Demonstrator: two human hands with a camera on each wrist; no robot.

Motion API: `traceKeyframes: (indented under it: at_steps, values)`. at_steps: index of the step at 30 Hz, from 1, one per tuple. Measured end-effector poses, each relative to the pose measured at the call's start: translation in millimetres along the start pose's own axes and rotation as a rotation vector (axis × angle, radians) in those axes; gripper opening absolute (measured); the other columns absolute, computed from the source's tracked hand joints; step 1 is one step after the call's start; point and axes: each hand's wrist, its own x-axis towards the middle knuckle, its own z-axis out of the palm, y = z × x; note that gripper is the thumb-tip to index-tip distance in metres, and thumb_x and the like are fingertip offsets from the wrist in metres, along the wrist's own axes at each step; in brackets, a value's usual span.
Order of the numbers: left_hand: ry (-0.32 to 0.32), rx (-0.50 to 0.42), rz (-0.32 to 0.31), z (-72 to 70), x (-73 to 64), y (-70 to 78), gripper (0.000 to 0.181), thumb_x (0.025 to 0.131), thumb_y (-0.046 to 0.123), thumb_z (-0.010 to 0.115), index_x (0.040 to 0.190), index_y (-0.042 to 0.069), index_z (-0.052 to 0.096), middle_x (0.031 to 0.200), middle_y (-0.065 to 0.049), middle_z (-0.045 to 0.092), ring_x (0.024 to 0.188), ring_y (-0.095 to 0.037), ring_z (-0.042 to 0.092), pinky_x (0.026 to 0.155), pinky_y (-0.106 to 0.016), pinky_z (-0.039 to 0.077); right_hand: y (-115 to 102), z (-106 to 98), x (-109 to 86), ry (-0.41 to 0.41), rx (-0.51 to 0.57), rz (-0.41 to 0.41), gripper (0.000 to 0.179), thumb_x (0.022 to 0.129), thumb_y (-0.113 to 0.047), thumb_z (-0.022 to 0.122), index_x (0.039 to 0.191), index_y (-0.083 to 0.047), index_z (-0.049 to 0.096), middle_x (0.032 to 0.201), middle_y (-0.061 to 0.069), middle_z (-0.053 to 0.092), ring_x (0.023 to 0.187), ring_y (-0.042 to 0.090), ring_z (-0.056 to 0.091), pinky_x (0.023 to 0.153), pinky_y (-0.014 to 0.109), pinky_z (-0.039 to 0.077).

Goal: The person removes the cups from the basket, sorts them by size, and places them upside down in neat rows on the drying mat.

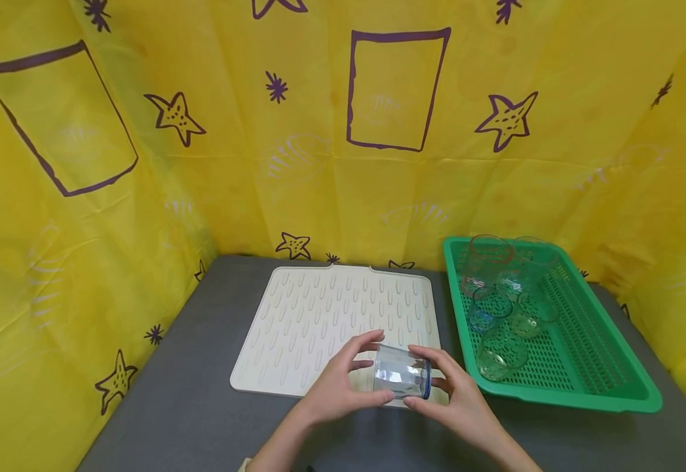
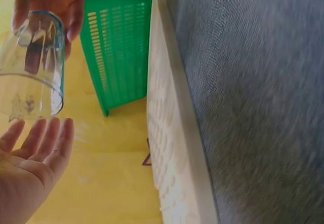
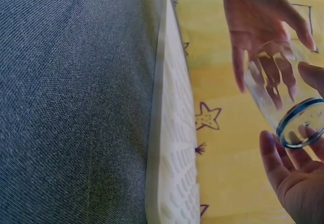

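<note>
A clear drinking glass (image 1: 400, 372) with a bluish base is held lying on its side above the near edge of a white drying mat (image 1: 343, 321). My right hand (image 1: 460, 400) grips it around the base, thumb on the near side and fingers across the top. The glass's mouth faces my left hand (image 1: 343, 380), whose fingers are spread and gently bent around the rim end. In the left wrist view, the left fingertips (image 2: 59, 138) are close to the rim; I cannot tell whether they touch it. In the right wrist view, the blue ring of the base (image 3: 298, 125) sits within the right hand.
A green plastic basket (image 1: 567, 393) stands to the right of the mat, holding several glasses, among them a red-rimmed glass (image 1: 492, 249) and a blue-tinted glass (image 1: 490, 308). The grey tabletop (image 1: 201, 367) extends on the left. A yellow patterned curtain (image 1: 319, 183) encloses the back and sides.
</note>
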Motion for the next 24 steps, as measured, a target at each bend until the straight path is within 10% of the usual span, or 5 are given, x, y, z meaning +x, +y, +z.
traceKeyframes:
  at_steps: [9, 24]
  values:
    - [-0.089, 0.197, 0.127, -12.7, 5.8, 3.2, 0.077, 0.078, 0.035, 0.083, 0.143, 0.025, 0.043, 0.139, 0.007, 0.048, 0.121, -0.012, 0.049, 0.099, -0.042, 0.046, -0.7, -3.1, 3.6, -0.031, -0.041, -0.014, 0.068, 0.076, -0.031, 0.085, 0.135, -0.014, 0.054, 0.128, -0.005, 0.054, 0.111, 0.022, 0.055, 0.082, 0.031, 0.056]
    - [-0.162, 0.360, 0.123, -18.3, 8.2, 7.2, 0.074, 0.075, 0.045, 0.083, 0.138, 0.027, 0.049, 0.131, 0.011, 0.054, 0.112, -0.007, 0.053, 0.091, -0.030, 0.049, -1.9, -5.2, 6.1, -0.053, -0.059, -0.042, 0.070, 0.076, -0.032, 0.085, 0.136, -0.014, 0.053, 0.128, -0.003, 0.055, 0.113, 0.024, 0.054, 0.083, 0.031, 0.055]
